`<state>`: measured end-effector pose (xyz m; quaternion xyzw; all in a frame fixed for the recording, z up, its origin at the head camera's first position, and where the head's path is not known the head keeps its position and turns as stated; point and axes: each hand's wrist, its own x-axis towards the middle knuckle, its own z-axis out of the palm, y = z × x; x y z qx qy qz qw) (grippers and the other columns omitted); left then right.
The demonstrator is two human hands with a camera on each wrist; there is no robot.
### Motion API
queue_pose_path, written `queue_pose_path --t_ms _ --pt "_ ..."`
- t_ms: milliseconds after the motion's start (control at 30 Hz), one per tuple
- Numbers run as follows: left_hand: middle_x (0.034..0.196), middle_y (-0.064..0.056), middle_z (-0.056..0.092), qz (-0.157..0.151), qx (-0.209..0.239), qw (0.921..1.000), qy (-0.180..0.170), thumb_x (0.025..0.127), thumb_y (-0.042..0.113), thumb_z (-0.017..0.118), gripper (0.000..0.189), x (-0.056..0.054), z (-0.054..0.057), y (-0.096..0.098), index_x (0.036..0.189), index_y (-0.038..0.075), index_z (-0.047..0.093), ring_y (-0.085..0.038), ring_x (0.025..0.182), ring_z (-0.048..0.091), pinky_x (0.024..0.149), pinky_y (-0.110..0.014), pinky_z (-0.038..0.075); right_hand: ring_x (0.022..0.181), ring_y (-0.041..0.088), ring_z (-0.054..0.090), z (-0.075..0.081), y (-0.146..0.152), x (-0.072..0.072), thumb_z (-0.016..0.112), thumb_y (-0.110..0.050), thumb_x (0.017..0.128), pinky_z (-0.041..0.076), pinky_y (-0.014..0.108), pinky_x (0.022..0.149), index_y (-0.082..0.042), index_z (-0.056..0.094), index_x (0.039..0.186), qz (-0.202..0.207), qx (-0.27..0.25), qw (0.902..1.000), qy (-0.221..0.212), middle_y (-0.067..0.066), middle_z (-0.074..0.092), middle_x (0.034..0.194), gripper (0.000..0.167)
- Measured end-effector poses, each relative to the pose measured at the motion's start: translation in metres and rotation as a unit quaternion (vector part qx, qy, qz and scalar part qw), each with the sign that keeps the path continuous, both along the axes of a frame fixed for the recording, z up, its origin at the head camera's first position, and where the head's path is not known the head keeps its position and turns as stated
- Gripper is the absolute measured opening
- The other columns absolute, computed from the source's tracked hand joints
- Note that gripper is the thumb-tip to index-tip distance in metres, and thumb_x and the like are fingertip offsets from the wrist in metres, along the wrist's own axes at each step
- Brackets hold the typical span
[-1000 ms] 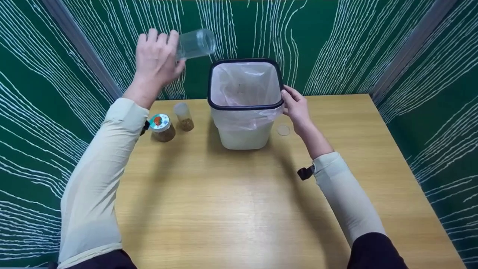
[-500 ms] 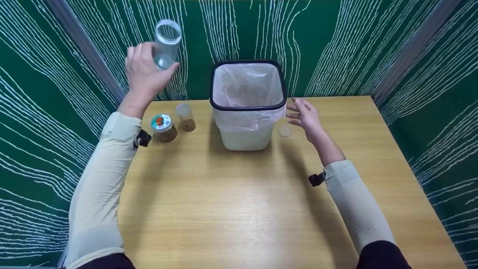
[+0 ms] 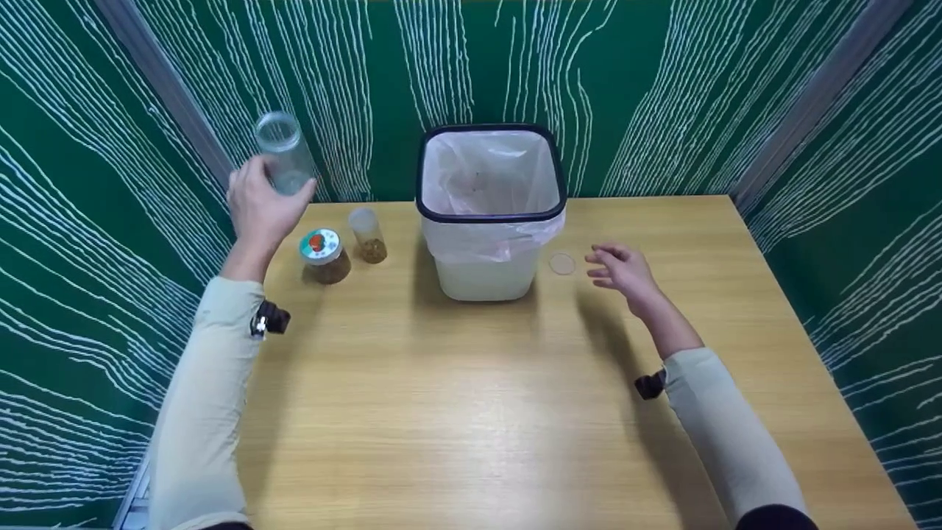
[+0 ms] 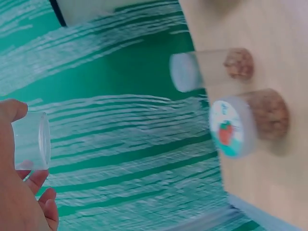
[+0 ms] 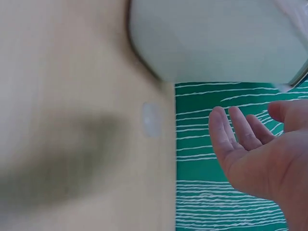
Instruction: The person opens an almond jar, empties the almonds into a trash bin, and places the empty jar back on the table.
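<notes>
My left hand (image 3: 263,206) grips a clear, see-through jar (image 3: 285,151) with its mouth upward, above the table's back left corner. In the left wrist view the thumb and fingers lie around the jar (image 4: 32,142), and nothing shows inside it. Just to the right of that hand stand a lidded jar (image 3: 325,256) of brown pieces with a tomato-like picture on its lid, and a slimmer clear container (image 3: 368,235) part-filled with brown bits. My right hand (image 3: 622,272) hovers with relaxed fingers, holding nothing. Left of it lies a clear round disc (image 3: 562,263).
A white trash bin (image 3: 486,276) with a black rim and a clear plastic liner stands at the back middle of the wooden table (image 3: 456,412). Green walls (image 3: 662,96) with white line patterns enclose the table's back and sides.
My left hand has swung the clear jar from tipped sideways near the bin to upright, then down and left. My right hand has let go of the bin's rim and drawn back toward me.
</notes>
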<state>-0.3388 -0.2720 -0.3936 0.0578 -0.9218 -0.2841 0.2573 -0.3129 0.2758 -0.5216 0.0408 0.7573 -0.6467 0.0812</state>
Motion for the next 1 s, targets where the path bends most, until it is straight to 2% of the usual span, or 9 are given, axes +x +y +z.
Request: queue_pose_path --t_ms 233,333,433,533,633,733,867,933,1000 --pt "0.13 -0.009 0.054 0.024 0.039 0.9984 -0.034 0.081 0.058 0.067 0.072 0.009 -0.05 -0.029 0.133 0.011 0.049 -0.028 0.119 0.043 0.101 -0.046 0.03 0.114 0.039 0.056 -0.015 0.014 0.005 0.045 -0.026 0.104 0.05 0.042 0.093 0.006 0.041 0.138 0.029 0.038 0.9984 -0.031 0.027 0.05 0.133 0.047" --pt "0.129 -0.012 0.054 0.033 0.036 0.9975 -0.05 0.08 0.061 0.066 0.076 0.013 -0.068 -0.04 0.134 0.01 0.048 -0.03 0.12 0.043 0.1 -0.048 0.028 0.108 0.034 0.06 -0.023 0.019 0.006 0.045 -0.025 0.104 0.05 0.042 0.093 0.007 0.042 0.137 0.03 0.043 0.9981 -0.033 0.027 0.05 0.132 0.046" --pt "0.132 -0.013 0.053 0.036 0.036 0.9966 -0.064 0.081 0.061 0.066 0.078 0.016 -0.083 -0.048 0.136 0.009 0.047 -0.032 0.122 0.043 0.1 -0.051 0.026 0.095 0.022 0.065 -0.033 0.023 0.007 0.046 -0.022 0.104 0.05 0.042 0.092 0.01 0.04 0.136 0.024 0.04 0.9984 -0.032 0.03 0.049 0.131 0.047" --pt "0.136 -0.013 0.051 0.036 0.048 0.995 -0.08 0.081 0.061 0.066 0.079 0.019 -0.093 -0.053 0.139 0.011 0.045 -0.032 0.126 0.042 0.103 -0.053 0.024 0.086 0.015 0.066 -0.042 0.027 0.009 0.047 -0.02 0.103 0.05 0.043 0.092 0.013 0.039 0.137 0.018 0.035 0.9986 -0.037 0.032 0.049 0.131 0.047" --pt "0.139 -0.015 0.05 0.041 0.07 0.9925 -0.092 0.08 0.06 0.068 0.082 0.021 -0.1 -0.058 0.14 0.009 0.043 -0.033 0.127 0.042 0.107 -0.053 0.025 0.089 0.02 0.067 -0.048 0.03 0.009 0.047 -0.019 0.103 0.048 0.046 0.094 0.014 0.037 0.137 0.015 0.036 0.9985 -0.04 0.033 0.049 0.131 0.049" --pt "0.137 -0.018 0.05 0.051 0.088 0.9895 -0.103 0.078 0.061 0.069 0.086 0.022 -0.106 -0.061 0.139 0.006 0.043 -0.034 0.125 0.045 0.107 -0.052 0.03 0.097 0.027 0.066 -0.052 0.034 0.009 0.047 -0.019 0.103 0.047 0.046 0.095 0.013 0.039 0.137 0.005 0.039 0.9985 -0.04 0.03 0.052 0.129 0.047" --pt "0.132 -0.018 0.053 0.06 0.089 0.9875 -0.115 0.078 0.058 0.068 0.08 0.023 -0.117 -0.067 0.133 0.004 0.048 -0.034 0.123 0.047 0.104 -0.05 0.035 0.093 0.022 0.065 -0.055 0.038 0.008 0.047 -0.019 0.103 0.053 0.032 0.082 0.011 0.043 0.135 -0.008 0.061 0.9974 -0.037 0.021 0.059 0.121 0.045" --pt "0.131 -0.017 0.054 0.062 0.09 0.9863 -0.123 0.078 0.055 0.068 0.076 0.025 -0.122 -0.069 0.132 0.005 0.05 -0.033 0.121 0.048 0.103 -0.049 0.036 0.088 0.019 0.065 -0.056 0.039 0.008 0.047 -0.019 0.103 0.052 0.026 0.071 0.011 0.044 0.134 -0.012 0.069 0.997 -0.034 0.017 0.062 0.116 0.043" --pt "0.131 -0.017 0.054 0.065 0.097 0.984 -0.134 0.079 0.054 0.069 0.076 0.026 -0.127 -0.072 0.133 0.005 0.05 -0.033 0.121 0.047 0.102 -0.05 0.036 0.085 0.017 0.064 -0.056 0.039 0.008 0.047 -0.019 0.102 0.051 0.024 0.067 0.011 0.045 0.134 -0.013 0.067 0.9971 -0.032 0.016 0.062 0.114 0.043"
